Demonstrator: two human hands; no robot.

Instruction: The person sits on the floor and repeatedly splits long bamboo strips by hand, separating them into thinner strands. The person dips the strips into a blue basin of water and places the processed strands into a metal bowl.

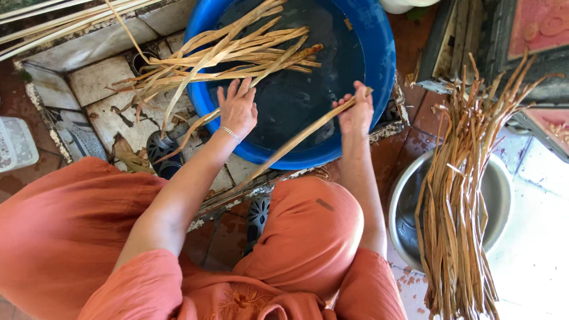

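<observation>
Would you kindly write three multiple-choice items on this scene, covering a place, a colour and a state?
1. Where does the big bundle of dried strips rest?
A. across the metal bowl
B. inside the basin
C. on the person's lap

2. What colour is the basin?
A. red
B. blue
C. green

3. How is the right hand?
A. flat and empty
B. out of view
C. gripping a single strip

Answers: 1 A, the bundle lies over the bowl's rim; 2 B, its rim is bright blue; 3 C, the fingers close round the strip, while the left hand is spread open.

Blue basin (379, 53) cut off above
</observation>
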